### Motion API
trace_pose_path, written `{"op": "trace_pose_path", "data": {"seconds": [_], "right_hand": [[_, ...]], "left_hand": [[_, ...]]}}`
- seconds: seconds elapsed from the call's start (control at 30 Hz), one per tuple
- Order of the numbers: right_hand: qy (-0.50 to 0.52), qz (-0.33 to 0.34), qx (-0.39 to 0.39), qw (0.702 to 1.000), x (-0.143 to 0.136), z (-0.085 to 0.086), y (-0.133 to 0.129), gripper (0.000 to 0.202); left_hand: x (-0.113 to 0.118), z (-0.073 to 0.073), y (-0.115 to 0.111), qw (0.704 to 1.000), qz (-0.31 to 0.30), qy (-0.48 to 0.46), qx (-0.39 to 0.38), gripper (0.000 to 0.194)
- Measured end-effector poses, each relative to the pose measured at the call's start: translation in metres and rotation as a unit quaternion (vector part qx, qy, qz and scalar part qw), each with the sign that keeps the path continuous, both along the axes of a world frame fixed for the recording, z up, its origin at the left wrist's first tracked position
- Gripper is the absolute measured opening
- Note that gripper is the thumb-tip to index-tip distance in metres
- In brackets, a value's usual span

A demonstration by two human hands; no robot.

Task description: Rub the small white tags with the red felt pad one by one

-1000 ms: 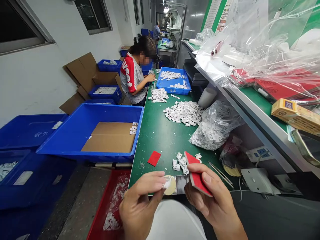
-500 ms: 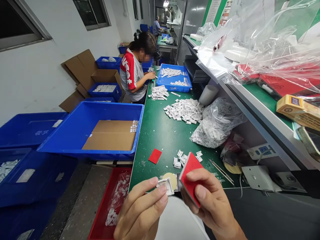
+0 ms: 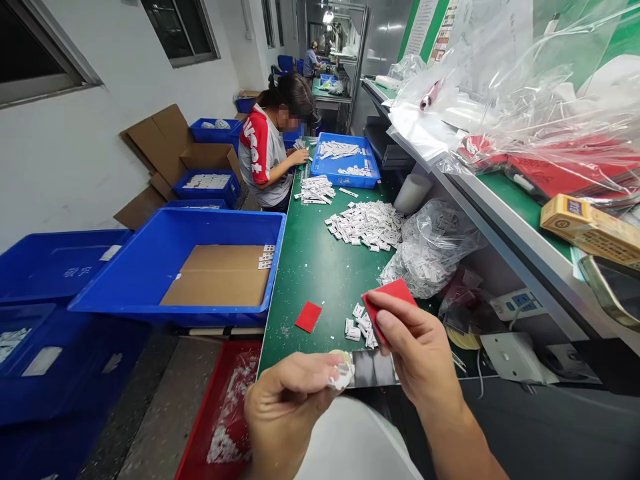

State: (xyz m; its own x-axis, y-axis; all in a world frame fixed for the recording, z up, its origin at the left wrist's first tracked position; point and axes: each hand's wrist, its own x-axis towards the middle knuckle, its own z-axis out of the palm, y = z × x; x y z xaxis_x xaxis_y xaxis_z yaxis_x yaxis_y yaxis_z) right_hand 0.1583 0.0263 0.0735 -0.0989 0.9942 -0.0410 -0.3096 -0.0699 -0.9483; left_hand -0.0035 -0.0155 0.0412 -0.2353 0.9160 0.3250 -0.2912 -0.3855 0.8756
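Note:
Between the fingertips of my left hand (image 3: 295, 400) is a small white plastic part (image 3: 341, 375), seen blurred and partly covered by the fingers. My right hand (image 3: 417, 350) pinches a flat red pad (image 3: 393, 297) by its near edge, raised above the table and apart from the white part. Below the pad, several white plastic parts (image 3: 359, 325) lie in a loose group on the green table (image 3: 315, 267). A red square (image 3: 308, 317) lies flat to their left. A pale yellow round piece behind my left fingertips is mostly hidden.
A large blue bin (image 3: 175, 308) with cardboard stands left of the table. Farther back are a heap of white parts (image 3: 367, 223), a plastic bag of parts (image 3: 430, 247) and a blue tray (image 3: 345, 180). A co-worker (image 3: 267, 147) sits at the far left edge. A shelf (image 3: 480, 213) overhangs the right.
My right hand has moved up and tilted the red pad flatter, away from the white part. My left hand has turned, so its fingers now cover more of the part.

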Motion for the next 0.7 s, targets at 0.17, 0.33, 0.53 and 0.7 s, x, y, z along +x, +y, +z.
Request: {"op": "trace_pose_path", "data": {"seconds": [0.17,0.33,0.53,0.7], "right_hand": [[-0.012,0.034,-0.015,0.999,-0.006,0.008,0.008,0.016],[0.031,0.164,-0.041,0.985,-0.011,0.005,0.017,0.020],[-0.028,-0.043,-0.022,0.998,-0.002,-0.013,0.025,0.019],[0.041,-0.016,-0.020,0.999,-0.003,-0.015,0.000,0.018]], "left_hand": [[0.000,-0.005,-0.003,0.997,-0.018,-0.058,-0.044,0.026],[-0.001,-0.010,0.001,0.994,0.019,-0.077,-0.075,0.025],[0.001,-0.010,0.009,0.988,0.080,-0.069,-0.115,0.032],[0.011,-0.011,0.005,0.976,0.197,0.092,-0.025,0.054]]}}
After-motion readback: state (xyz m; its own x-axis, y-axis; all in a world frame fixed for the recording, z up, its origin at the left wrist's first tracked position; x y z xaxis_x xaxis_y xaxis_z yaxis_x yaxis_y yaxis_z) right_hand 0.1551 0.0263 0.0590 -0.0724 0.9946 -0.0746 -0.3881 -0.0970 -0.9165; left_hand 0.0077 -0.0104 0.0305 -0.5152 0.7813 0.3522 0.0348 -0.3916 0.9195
